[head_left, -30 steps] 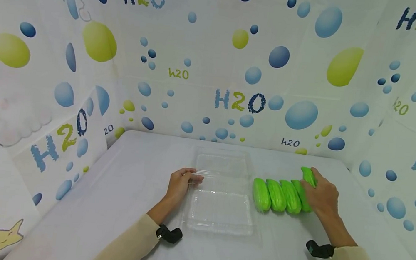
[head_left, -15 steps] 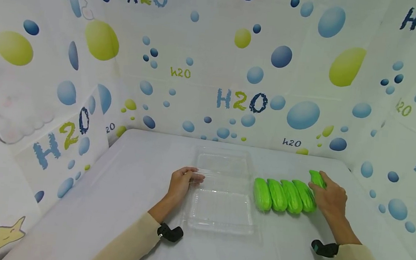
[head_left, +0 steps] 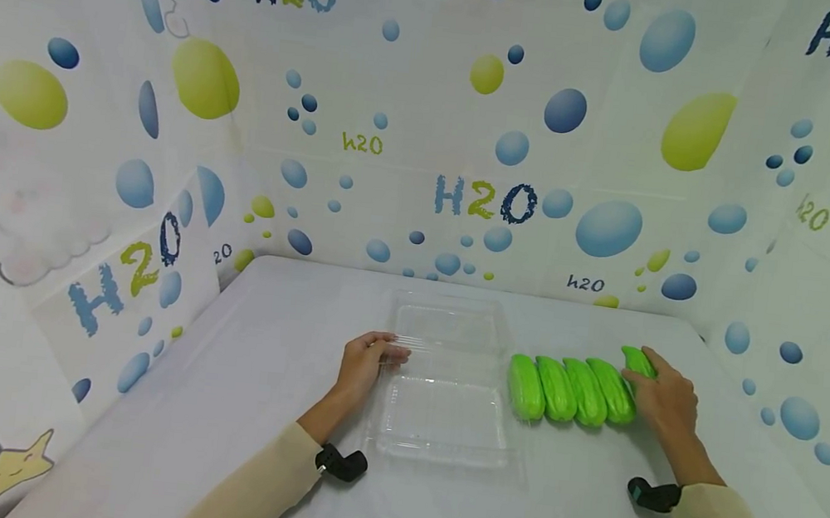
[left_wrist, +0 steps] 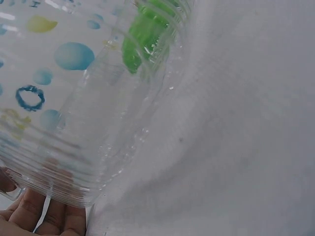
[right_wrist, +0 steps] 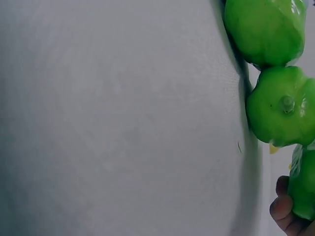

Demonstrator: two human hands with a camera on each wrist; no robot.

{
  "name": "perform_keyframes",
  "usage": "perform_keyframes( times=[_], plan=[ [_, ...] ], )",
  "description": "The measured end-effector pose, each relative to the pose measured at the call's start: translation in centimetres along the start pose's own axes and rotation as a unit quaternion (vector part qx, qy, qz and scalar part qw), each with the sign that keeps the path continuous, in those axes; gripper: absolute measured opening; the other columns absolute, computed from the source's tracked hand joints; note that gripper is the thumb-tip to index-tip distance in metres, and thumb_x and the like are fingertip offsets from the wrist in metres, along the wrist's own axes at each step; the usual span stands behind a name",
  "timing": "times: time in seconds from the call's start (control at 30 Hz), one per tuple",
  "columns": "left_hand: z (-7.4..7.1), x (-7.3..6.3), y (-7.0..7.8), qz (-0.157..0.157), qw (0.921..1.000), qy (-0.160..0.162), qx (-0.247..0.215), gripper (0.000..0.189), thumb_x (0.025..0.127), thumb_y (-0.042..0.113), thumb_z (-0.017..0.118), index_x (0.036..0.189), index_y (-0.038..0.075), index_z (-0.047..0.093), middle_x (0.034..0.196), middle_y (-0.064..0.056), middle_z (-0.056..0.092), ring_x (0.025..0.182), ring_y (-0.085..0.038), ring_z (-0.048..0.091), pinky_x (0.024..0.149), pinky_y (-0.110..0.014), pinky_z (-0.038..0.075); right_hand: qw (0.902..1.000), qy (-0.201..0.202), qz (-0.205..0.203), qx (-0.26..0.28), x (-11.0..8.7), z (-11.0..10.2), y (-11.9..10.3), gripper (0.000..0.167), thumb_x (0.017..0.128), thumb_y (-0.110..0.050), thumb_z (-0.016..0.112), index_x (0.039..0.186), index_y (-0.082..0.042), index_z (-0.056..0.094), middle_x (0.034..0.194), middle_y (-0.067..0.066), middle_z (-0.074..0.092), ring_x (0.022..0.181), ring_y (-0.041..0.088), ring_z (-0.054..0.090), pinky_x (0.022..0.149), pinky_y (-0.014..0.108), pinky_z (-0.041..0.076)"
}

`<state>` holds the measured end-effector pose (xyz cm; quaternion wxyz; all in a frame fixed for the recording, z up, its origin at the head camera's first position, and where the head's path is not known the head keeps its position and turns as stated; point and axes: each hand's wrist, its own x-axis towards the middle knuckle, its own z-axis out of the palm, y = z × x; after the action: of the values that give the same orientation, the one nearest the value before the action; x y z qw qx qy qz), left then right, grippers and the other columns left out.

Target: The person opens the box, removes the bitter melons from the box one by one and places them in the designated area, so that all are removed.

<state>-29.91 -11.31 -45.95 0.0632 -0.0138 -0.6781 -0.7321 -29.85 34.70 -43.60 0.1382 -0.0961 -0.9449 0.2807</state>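
A clear plastic clamshell container [head_left: 445, 416] lies unfolded on the table, one tray nearer and one farther. My left hand [head_left: 365, 367] pinches its left edge near the hinge; the left wrist view shows fingers [left_wrist: 64, 216] under the ribbed plastic. To its right, several bright green, cucumber-shaped vegetables [head_left: 558, 390] lie side by side in a row, glossy as if wrapped in film. At the row's right end my right hand [head_left: 667, 400] grips one more such vegetable [head_left: 638, 361], partly hidden by the hand. In the right wrist view, fingers curl round this vegetable [right_wrist: 302, 184].
A white cloth covers the table [head_left: 264, 345]. Behind and at both sides stand curtains [head_left: 417, 84] printed with blue and green drops and H2O lettering. A dark camera [head_left: 341, 462] sits on the left wrist, another camera [head_left: 655, 495] on the right.
My right hand has moved right and slightly nearer with the gripped vegetable, parting it from the row. The left hand and the container stay put.
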Motion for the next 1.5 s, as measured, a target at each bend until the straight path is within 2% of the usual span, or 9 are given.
perform_keyframes(
  times=[0.17, 0.3, 0.5, 0.57, 0.8, 0.87, 1.0, 1.2, 1.5],
  plan=[
    [-0.1, -0.2, 0.5, -0.005, 0.9999, -0.013, -0.004, 0.033, 0.102, 0.002, 0.040, 0.126, -0.015, 0.056, 0.107, -0.026, 0.073, 0.103, -0.042, 0.071, 0.089, -0.047, 0.057, 0.9996, -0.028, 0.001, -0.008, 0.2, 0.1, 0.9, 0.066, 0.103, -0.042, 0.050, 0.155, -0.003, 0.036, 0.148, 0.038, 0.040, 0.126, 0.063, 0.042, 0.089, 0.070, 0.040],
    [0.1, -1.1, 2.1, -0.008, 0.9997, -0.021, -0.009, 0.033, 0.101, 0.000, 0.040, 0.125, -0.017, 0.055, 0.108, -0.030, 0.072, 0.106, -0.047, 0.068, 0.092, -0.052, 0.055, 0.9993, -0.038, -0.007, 0.005, 0.3, 0.3, 1.1, 0.066, 0.103, -0.039, 0.051, 0.154, 0.001, 0.037, 0.149, 0.039, 0.039, 0.130, 0.061, 0.039, 0.095, 0.071, 0.037],
    [0.2, -2.0, 3.3, -0.005, 0.9997, -0.020, -0.011, 0.033, 0.101, -0.001, 0.040, 0.125, -0.017, 0.055, 0.107, -0.029, 0.072, 0.105, -0.046, 0.068, 0.093, -0.052, 0.054, 0.9987, -0.050, -0.007, -0.002, 0.5, 0.5, 1.2, 0.067, 0.103, -0.038, 0.049, 0.152, 0.006, 0.036, 0.148, 0.041, 0.037, 0.131, 0.061, 0.038, 0.100, 0.070, 0.036],
    [0.2, -2.0, 3.3, -0.003, 0.9998, -0.018, -0.011, 0.033, 0.100, -0.001, 0.040, 0.124, -0.017, 0.056, 0.106, -0.029, 0.072, 0.105, -0.046, 0.069, 0.093, -0.053, 0.055, 0.9983, -0.058, -0.002, -0.003, 0.5, 0.5, 1.2, 0.068, 0.103, -0.039, 0.047, 0.152, 0.006, 0.036, 0.149, 0.041, 0.036, 0.132, 0.061, 0.037, 0.100, 0.070, 0.036],
    [0.0, 0.0, 0.7, -0.010, 0.9999, -0.007, -0.006, 0.031, 0.101, 0.000, 0.041, 0.122, -0.015, 0.058, 0.104, -0.026, 0.074, 0.100, -0.041, 0.072, 0.089, -0.048, 0.057, 0.9971, -0.076, 0.003, -0.001, 0.3, 0.4, 1.0, 0.071, 0.104, -0.045, 0.041, 0.153, 0.006, 0.033, 0.151, 0.041, 0.033, 0.135, 0.062, 0.032, 0.104, 0.071, 0.033],
    [0.0, 0.1, 0.7, -0.010, 0.9999, -0.011, -0.001, 0.032, 0.101, 0.000, 0.040, 0.123, -0.015, 0.058, 0.105, -0.026, 0.074, 0.102, -0.042, 0.071, 0.091, -0.051, 0.056, 0.9968, -0.079, 0.007, -0.002, 0.2, 0.3, 0.9, 0.073, 0.104, -0.047, 0.039, 0.154, 0.006, 0.032, 0.151, 0.041, 0.031, 0.136, 0.062, 0.031, 0.105, 0.071, 0.032],
    [0.1, 0.0, 0.4, -0.008, 0.9999, -0.002, 0.009, 0.033, 0.102, 0.004, 0.041, 0.124, -0.011, 0.060, 0.106, -0.022, 0.075, 0.101, -0.035, 0.073, 0.091, -0.045, 0.057, 0.9966, -0.081, 0.011, -0.005, 0.2, 0.3, 0.9, 0.074, 0.104, -0.048, 0.036, 0.154, 0.006, 0.030, 0.152, 0.041, 0.030, 0.137, 0.062, 0.029, 0.107, 0.071, 0.031],
    [0.3, -0.2, 0.3, -0.011, 0.9996, 0.017, 0.018, 0.033, 0.099, 0.006, 0.046, 0.122, -0.010, 0.063, 0.100, -0.018, 0.077, 0.092, -0.023, 0.074, 0.079, -0.029, 0.057, 0.9969, -0.078, 0.003, -0.011, 0.1, 0.3, 0.9, 0.073, 0.105, -0.047, 0.036, 0.153, 0.008, 0.031, 0.150, 0.041, 0.033, 0.135, 0.062, 0.032, 0.105, 0.072, 0.032],
    [0.0, -0.3, 0.4, -0.025, 0.9983, 0.037, 0.038, 0.033, 0.093, 0.009, 0.055, 0.119, -0.006, 0.068, 0.096, -0.012, 0.078, 0.085, -0.016, 0.073, 0.071, -0.025, 0.050, 0.9959, -0.079, 0.002, -0.045, 0.2, 0.1, 0.3, 0.082, 0.103, -0.057, 0.033, 0.153, 0.008, 0.030, 0.151, 0.040, 0.034, 0.129, 0.066, 0.035, 0.096, 0.074, 0.037]
  ],
)
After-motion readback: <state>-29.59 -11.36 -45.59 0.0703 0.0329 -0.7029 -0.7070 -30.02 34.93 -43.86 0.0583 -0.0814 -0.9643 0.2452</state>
